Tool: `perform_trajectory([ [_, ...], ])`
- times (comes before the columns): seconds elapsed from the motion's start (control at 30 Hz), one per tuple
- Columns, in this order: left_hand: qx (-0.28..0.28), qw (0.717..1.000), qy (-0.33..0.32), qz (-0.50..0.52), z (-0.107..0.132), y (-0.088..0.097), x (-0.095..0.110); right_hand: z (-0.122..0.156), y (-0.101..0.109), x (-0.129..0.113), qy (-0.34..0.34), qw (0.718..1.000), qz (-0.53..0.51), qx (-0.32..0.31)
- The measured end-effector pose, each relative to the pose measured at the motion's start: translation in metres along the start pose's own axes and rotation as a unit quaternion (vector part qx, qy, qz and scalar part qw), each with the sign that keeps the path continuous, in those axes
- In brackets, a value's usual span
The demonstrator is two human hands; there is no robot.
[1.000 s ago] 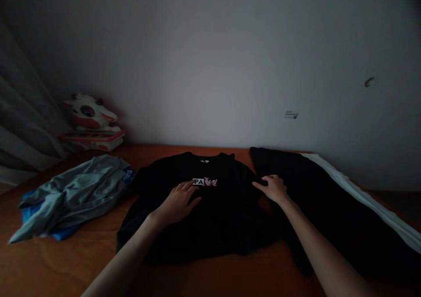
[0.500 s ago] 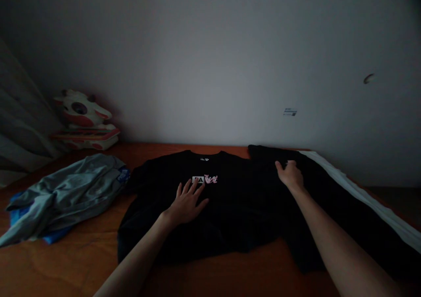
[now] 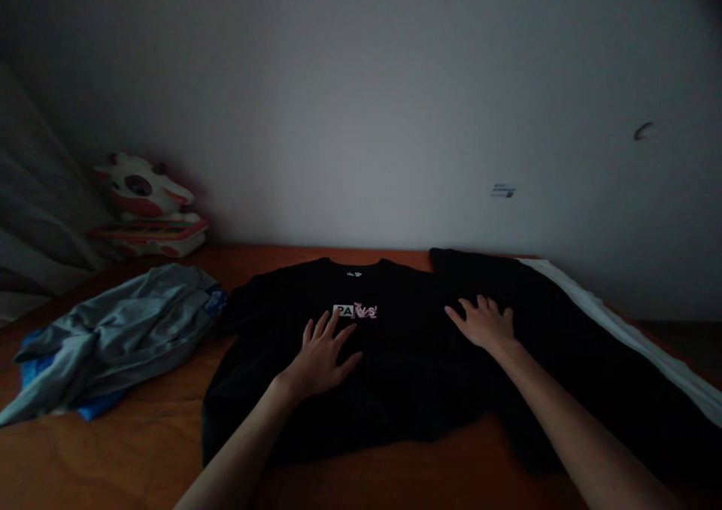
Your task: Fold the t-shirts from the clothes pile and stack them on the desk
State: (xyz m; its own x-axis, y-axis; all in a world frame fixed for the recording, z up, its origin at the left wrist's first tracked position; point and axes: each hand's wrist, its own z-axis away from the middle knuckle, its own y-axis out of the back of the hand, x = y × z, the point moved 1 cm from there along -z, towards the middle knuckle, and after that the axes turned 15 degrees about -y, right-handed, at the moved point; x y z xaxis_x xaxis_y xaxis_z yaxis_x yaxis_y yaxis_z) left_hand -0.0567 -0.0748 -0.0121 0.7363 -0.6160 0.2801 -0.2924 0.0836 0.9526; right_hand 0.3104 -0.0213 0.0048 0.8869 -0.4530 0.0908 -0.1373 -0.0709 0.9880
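A black T-shirt (image 3: 389, 374) lies spread out, neckline toward the wall, with white and pink lettering on its chest. My left hand (image 3: 319, 356) rests on it with fingers spread, just below the lettering. On the shirt's right side lies my right hand (image 3: 482, 323), its fingers also apart and nothing held. Against that side, partly overlapping, is a black garment with a white stripe (image 3: 592, 367); where one dark cloth ends and the other begins is hard to make out.
A crumpled grey garment (image 3: 129, 337) with blue cloth under it lies at the left. Behind it stands a cow-shaped toy keyboard (image 3: 152, 205). The orange-brown surface (image 3: 152, 457) ends at a pale wall (image 3: 361, 119). A curtain (image 3: 39, 194) hangs far left.
My right hand has moved left and nearer to me, and its fingers have spread out flat on the cloth. My left hand has stayed almost in place. The view has shifted slightly.
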Motion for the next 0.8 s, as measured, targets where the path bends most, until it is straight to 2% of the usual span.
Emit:
perform_trajectory([
  [0.07,-0.002,1.000,-0.001,0.002,0.000,0.001,0.001,0.000,0.004,-0.008,0.017,0.999,0.000,0.029],
  [0.13,-0.002,1.000,-0.002,0.003,-0.001,0.002,0.002,0.005,0.013,-0.027,0.066,0.997,-0.018,0.038],
  [0.3,0.017,1.000,0.003,0.017,-0.002,0.000,0.003,0.033,0.031,-0.097,0.213,0.967,-0.096,-0.102],
  [0.4,0.045,0.998,0.017,0.039,-0.004,-0.003,-0.002,0.053,0.028,-0.129,0.249,0.954,-0.147,-0.082],
  [0.5,0.120,0.987,0.040,0.097,-0.004,0.004,-0.008,0.068,0.011,-0.142,0.235,0.957,-0.165,-0.033],
  [0.63,0.276,0.938,0.079,0.194,0.002,0.031,-0.025,0.073,-0.013,-0.140,0.219,0.959,-0.177,-0.013],
  [0.7,0.330,0.917,0.103,0.202,0.007,0.049,-0.042,0.072,-0.020,-0.139,0.223,0.956,-0.190,-0.003],
  [0.8,0.378,0.902,0.137,0.159,0.017,0.074,-0.081,0.069,-0.025,-0.139,0.224,0.954,-0.200,0.009],
])
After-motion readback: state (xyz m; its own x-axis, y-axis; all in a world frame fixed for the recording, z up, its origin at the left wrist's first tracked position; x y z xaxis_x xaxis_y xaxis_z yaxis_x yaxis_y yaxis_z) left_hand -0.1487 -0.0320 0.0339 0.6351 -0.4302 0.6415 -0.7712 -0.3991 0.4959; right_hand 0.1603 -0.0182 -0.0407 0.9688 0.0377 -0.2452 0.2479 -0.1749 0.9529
